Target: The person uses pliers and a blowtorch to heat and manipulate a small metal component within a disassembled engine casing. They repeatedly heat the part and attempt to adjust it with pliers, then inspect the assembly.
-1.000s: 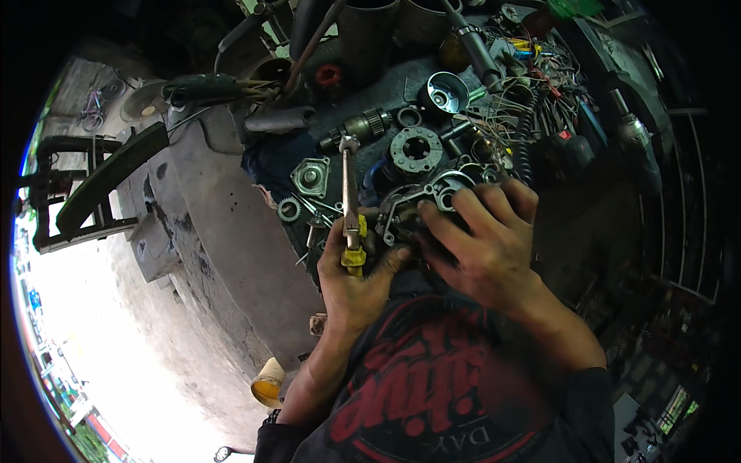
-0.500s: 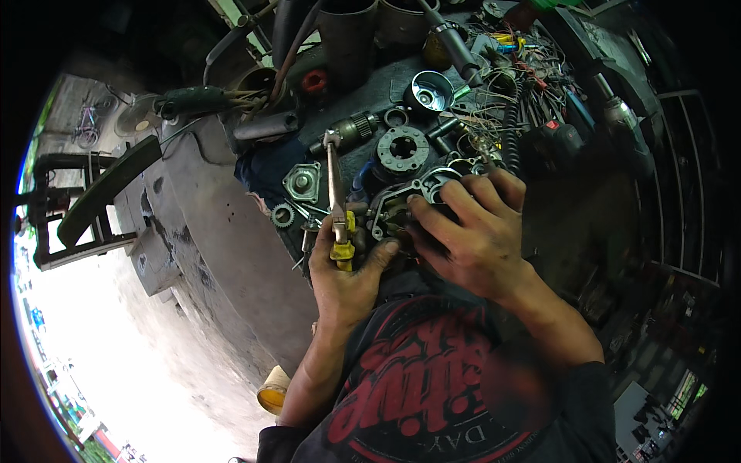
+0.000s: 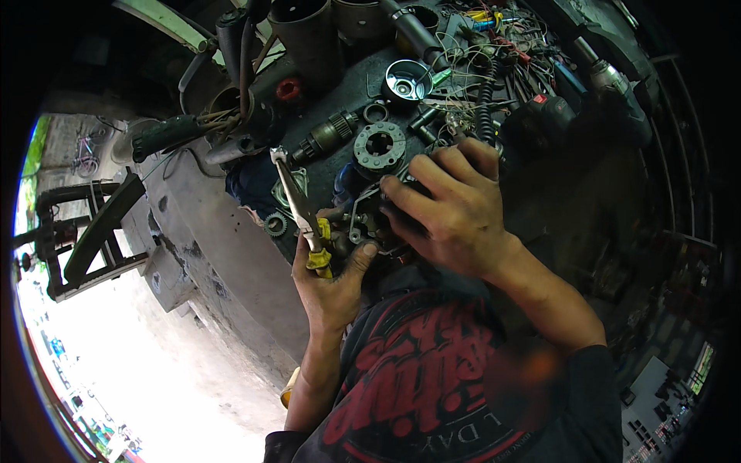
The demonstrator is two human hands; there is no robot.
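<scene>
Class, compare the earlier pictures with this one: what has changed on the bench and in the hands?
The pliers swung left, their tip now clear of the shaft, and partly hide the cover. The right hand moved forward, hiding more of the housing. The whole view also shifted. Nothing was visibly grasped or released: the left hand still holds the pliers. The shaft and gear stayed put.

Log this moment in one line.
left hand: holds yellow-handled tool | right hand: at metal housing, grip hidden | nearby: round metal ring, shiny metal cup
</scene>
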